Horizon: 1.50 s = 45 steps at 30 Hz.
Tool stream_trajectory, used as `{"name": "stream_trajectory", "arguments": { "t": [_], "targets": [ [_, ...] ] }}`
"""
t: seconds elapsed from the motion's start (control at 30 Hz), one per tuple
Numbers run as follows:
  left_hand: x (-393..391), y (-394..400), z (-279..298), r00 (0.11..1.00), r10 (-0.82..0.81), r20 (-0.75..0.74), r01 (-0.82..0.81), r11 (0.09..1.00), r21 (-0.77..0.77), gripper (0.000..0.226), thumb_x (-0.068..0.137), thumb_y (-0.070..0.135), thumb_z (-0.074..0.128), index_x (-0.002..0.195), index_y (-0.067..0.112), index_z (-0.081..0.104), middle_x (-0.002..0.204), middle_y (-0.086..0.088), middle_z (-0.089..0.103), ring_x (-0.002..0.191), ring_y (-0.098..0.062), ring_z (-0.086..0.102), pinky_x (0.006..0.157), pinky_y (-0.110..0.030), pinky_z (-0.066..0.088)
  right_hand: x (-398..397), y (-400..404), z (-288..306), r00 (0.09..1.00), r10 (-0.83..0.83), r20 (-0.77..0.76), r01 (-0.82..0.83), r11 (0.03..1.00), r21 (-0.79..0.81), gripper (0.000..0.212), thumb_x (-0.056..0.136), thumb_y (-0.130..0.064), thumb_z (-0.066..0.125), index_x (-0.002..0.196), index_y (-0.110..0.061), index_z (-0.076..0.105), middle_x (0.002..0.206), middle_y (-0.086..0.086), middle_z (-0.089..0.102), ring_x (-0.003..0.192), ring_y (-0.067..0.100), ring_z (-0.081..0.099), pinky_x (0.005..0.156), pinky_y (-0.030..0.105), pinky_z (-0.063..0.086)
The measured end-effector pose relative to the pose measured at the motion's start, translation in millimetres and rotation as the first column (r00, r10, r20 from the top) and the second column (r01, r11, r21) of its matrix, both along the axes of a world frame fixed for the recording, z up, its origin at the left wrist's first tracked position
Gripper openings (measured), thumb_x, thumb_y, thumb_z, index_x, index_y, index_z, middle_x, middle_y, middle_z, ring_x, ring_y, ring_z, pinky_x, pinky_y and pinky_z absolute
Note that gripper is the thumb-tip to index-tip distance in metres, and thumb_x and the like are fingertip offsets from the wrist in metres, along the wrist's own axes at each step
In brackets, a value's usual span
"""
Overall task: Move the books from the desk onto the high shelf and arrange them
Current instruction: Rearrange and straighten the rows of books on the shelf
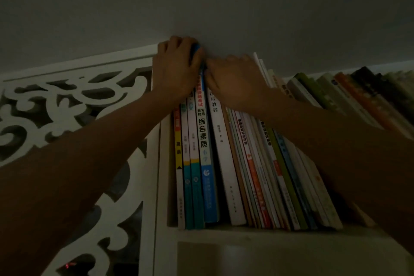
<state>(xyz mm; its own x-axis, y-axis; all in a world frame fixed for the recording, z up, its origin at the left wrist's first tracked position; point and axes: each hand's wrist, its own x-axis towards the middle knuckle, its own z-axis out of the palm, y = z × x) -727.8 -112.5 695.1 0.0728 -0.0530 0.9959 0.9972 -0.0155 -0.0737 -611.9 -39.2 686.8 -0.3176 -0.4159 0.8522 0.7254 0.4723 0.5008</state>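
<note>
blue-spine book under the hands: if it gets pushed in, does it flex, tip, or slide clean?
The blue-spine book looks like a thin paperback, so probably light and a bit bendy at the top, where the left hand grips it. Packed upright between neighbours, with the white book alongside, it likely won't tip. Its glossy-looking spine suggests it slides, though tight neighbours may drag.

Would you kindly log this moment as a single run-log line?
stage: arranging | left hand: grips tops of leftmost books | right hand: on tops of neighbouring books | blue book: upright between hands | shelf: books standing
</note>
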Motion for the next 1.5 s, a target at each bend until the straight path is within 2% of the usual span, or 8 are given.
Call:
{"name": "stream_trajectory", "arguments": {
  "t": [0.17, 0.47, 0.57, 0.67, 0.8, 0.93, 1.3, 1.5],
  "targets": [
    [-1.5, 3.7, -1.1, 1.0, 0.023, -0.014, -0.023, 0.999, 0.047, 0.035, 0.099, 0.033, 0.037, 0.124, 0.014, 0.052, 0.132, -0.011, 0.046, 0.123, -0.027, 0.038, 0.095, -0.031, 0.03, 6.0, -2.8, 1.2, 0.999, -0.042, 0.016, 0.042, 0.999, 0.011, 0.048, 0.095, -0.031, 0.02, 0.103, -0.002, 0.058, 0.098, 0.019, 0.064, 0.088, 0.035, 0.057, 0.079, 0.04, 0.036],
    [-4.6, 11.2, -12.7, 0.992, 0.109, -0.058, -0.098, 0.982, 0.161, 0.045, 0.098, 0.027, 0.023, 0.133, 0.011, 0.046, 0.14, -0.013, 0.042, 0.131, -0.026, 0.036, 0.108, -0.039, 0.024, 2.6, -7.4, -6.0, 0.988, -0.15, 0.038, 0.152, 0.986, -0.074, 0.028, 0.095, -0.016, 0.042, 0.116, -0.001, 0.054, 0.117, 0.018, 0.059, 0.112, 0.033, 0.05, 0.096, 0.04, 0.034],
    [8.6, 4.9, -44.5, 0.998, 0.061, 0.013, -0.062, 0.995, 0.08, 0.05, 0.096, 0.031, 0.023, 0.137, 0.009, 0.042, 0.143, -0.016, 0.039, 0.132, -0.03, 0.037, 0.11, -0.05, 0.027, 31.3, -18.5, -29.4, 1.0, -0.023, -0.021, 0.024, 1.0, 0.017, 0.029, 0.083, -0.01, 0.045, 0.099, 0.005, 0.064, 0.098, 0.023, 0.066, 0.093, 0.039, 0.063, 0.094, 0.053, 0.043],
    [34.0, -1.8, -110.5, 0.996, 0.077, -0.044, -0.08, 0.995, -0.059, 0.056, 0.093, 0.044, 0.023, 0.137, 0.012, 0.04, 0.143, -0.015, 0.039, 0.132, -0.029, 0.037, 0.111, -0.051, 0.025, 75.8, -25.8, -80.4, 0.995, 0.081, -0.056, -0.086, 0.993, -0.086, 0.04, 0.087, -0.018, 0.043, 0.114, 0.006, 0.059, 0.11, 0.025, 0.063, 0.101, 0.04, 0.061, 0.095, 0.047, 0.041],
    [68.8, 6.6, -173.9, 0.962, 0.119, -0.248, -0.18, 0.953, -0.242, 0.09, 0.08, 0.075, 0.025, 0.146, 0.014, 0.023, 0.151, -0.016, 0.027, 0.139, -0.03, 0.027, 0.106, -0.05, 0.011, 111.5, -14.4, -133.7, 0.987, -0.16, -0.009, 0.152, 0.953, -0.262, 0.069, 0.094, -0.05, 0.024, 0.137, 0.002, 0.04, 0.141, 0.026, 0.041, 0.13, 0.037, 0.04, 0.109, 0.044, 0.024],
    [64.2, 21.8, -176.3, 0.928, 0.206, -0.311, -0.292, 0.919, -0.263, 0.105, 0.072, 0.084, 0.016, 0.147, 0.011, 0.016, 0.152, -0.016, 0.022, 0.14, -0.031, 0.022, 0.108, -0.057, 0.012, 97.8, 1.8, -149.8, 0.972, -0.236, 0.001, 0.224, 0.919, -0.325, 0.069, 0.098, -0.046, 0.006, 0.143, 0.001, 0.027, 0.147, 0.024, 0.033, 0.134, 0.032, 0.036, 0.114, 0.036, 0.016],
    [41.3, 14.5, -166.2, 0.899, 0.222, -0.377, -0.345, 0.889, -0.3, 0.086, 0.085, 0.073, 0.016, 0.145, 0.013, 0.028, 0.149, -0.013, 0.032, 0.137, -0.031, 0.03, 0.115, -0.051, 0.009, 82.3, -7.2, -139.1, 0.978, -0.205, -0.03, 0.183, 0.92, -0.346, 0.066, 0.096, -0.049, 0.018, 0.136, -0.003, 0.042, 0.139, 0.019, 0.047, 0.13, 0.031, 0.045, 0.109, 0.049, 0.023],
    [42.5, -3.1, -123.9, 0.981, 0.027, -0.194, -0.069, 0.975, -0.211, 0.049, 0.096, 0.035, 0.031, 0.139, 0.014, 0.04, 0.146, -0.008, 0.038, 0.135, -0.022, 0.035, 0.107, -0.042, 0.009, 83.5, -26.9, -16.0, 0.987, 0.153, 0.046, -0.105, 0.841, -0.531, 0.045, 0.103, -0.025, 0.029, 0.143, -0.004, 0.032, 0.151, 0.012, 0.03, 0.139, 0.022, 0.027, 0.111, 0.024, 0.018]
  ]
}}
